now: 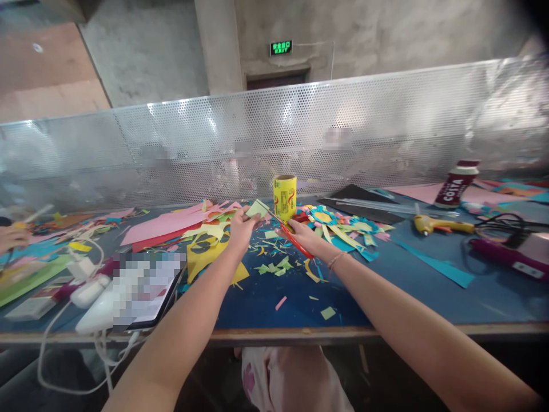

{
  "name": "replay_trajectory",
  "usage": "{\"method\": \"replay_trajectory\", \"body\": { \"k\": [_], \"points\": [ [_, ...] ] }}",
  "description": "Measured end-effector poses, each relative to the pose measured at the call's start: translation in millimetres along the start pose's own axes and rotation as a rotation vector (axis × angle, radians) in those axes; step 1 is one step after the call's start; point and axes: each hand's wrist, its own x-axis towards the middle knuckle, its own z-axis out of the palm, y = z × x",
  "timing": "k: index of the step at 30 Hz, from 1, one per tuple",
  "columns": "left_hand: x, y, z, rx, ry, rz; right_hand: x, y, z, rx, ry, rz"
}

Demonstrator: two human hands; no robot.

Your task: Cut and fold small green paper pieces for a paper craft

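Note:
Over the middle of the blue table, my left hand (243, 224) pinches a small piece of light green paper (258, 208). My right hand (305, 236) is closed around red-handled scissors (299, 245), whose blades point left toward the green paper. Whether the blades touch the paper cannot be made out. Just behind both hands stands a yellow printed tape roll (285, 196), upright on its end. Below them lie several pale green paper cuttings (277, 266). Yellow paper with holes cut out (206, 252) lies beside my left forearm.
A tablet (160, 289) and white cables lie at left, near another person's hand (12, 237). Pink sheets (167, 227) are behind. At right are a yellow glue gun (444, 225), a COSTA bottle (457, 184) and a purple power strip (510, 258). A perforated metal screen (180, 149) borders the back.

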Motion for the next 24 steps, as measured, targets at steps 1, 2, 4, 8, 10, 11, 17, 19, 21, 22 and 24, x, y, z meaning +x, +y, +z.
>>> {"method": "replay_trajectory", "body": {
  "k": [1, 2, 4, 8, 10, 11, 17, 19, 21, 22, 24],
  "points": [
    [-0.2, 0.3, 0.3, 0.004, -0.001, -0.002, -0.4, -0.9, -0.1, 0.011, -0.001, 0.000],
    [-0.3, 0.8, 0.5, 0.008, -0.002, -0.004, -0.7, -1.7, -0.3, 0.015, -0.002, -0.001],
    [-0.5, 2.2, 1.0, 0.018, -0.002, -0.010, -1.1, -2.8, -0.7, 0.015, -0.001, -0.008],
    [-0.7, 5.2, 1.6, 0.019, 0.019, -0.021, -1.1, -2.5, -1.7, 0.006, 0.012, -0.031],
    [-1.4, 7.0, 2.0, 0.009, 0.027, -0.021, -0.9, -1.7, -2.5, -0.017, 0.015, -0.035],
    [-1.9, 7.9, 2.3, 0.006, 0.027, -0.025, -0.8, -1.6, -3.0, -0.034, 0.014, -0.034],
    [-3.3, 9.5, 2.8, -0.028, 0.045, -0.025, -2.5, -9.5, -6.2, -0.120, 0.036, 0.010],
    [-2.5, 8.3, 1.8, -0.030, 0.040, 0.006, -3.4, -12.9, -6.3, -0.111, 0.035, 0.031],
    [-1.7, 7.4, 0.8, -0.020, 0.031, 0.028, -4.1, -14.1, -5.6, -0.072, 0.029, 0.035],
    [-1.5, 7.1, 0.6, -0.019, 0.031, 0.033, -4.3, -13.7, -5.0, -0.043, 0.023, 0.033],
    [-1.4, 6.8, 0.7, -0.024, 0.029, 0.032, -4.7, -12.0, -3.4, 0.032, 0.009, 0.019]
  ]
}}
